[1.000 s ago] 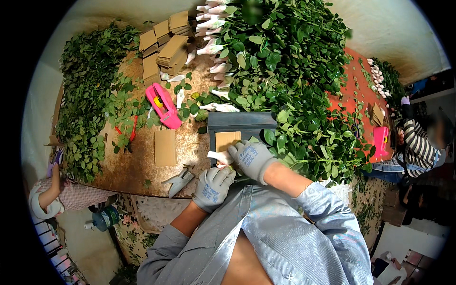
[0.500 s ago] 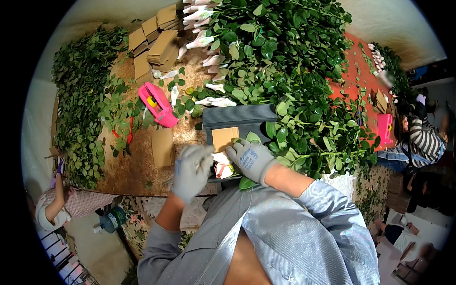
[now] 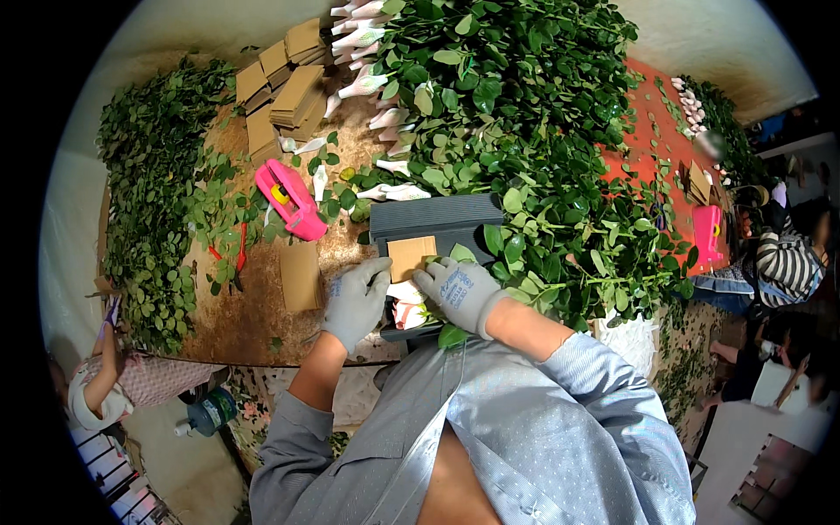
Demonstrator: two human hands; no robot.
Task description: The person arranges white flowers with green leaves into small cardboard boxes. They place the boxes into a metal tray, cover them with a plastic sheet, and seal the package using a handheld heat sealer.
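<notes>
Mottled brown and worn, the bench [image 3: 232,324] curves across the view beneath pale walls, with a red surface [image 3: 643,157] at its right. Both hands wear grey gloves. The right hand [image 3: 459,291] rests over the lower right side of a small cardboard piece [image 3: 412,255], its thumb beside a white sleeve [image 3: 400,290]; whether it grips anything underneath cannot be told. The left hand [image 3: 357,302], fingers bent, is at the left edge of the same cardboard; its hold cannot be made out either. Between the hands, just below the sleeve, lies a red-and-white flower head [image 3: 409,314]. Cardboard and flower lie on a dark ridged tray [image 3: 437,210].

Left of the left hand, a loose cardboard sheet [image 3: 301,276] lies flat. Above it sits a pink tape dispenser [image 3: 304,219], with a red-handled tool [image 3: 242,247] to its left. Farther back are cardboard stacks [image 3: 297,94] and a row of white-sleeved buds [image 3: 360,84], joined to a large leafy heap [image 3: 516,96]. More foliage [image 3: 144,219] covers the far left. Beyond the red surface, at the right, is a person in a striped top [image 3: 780,258].
</notes>
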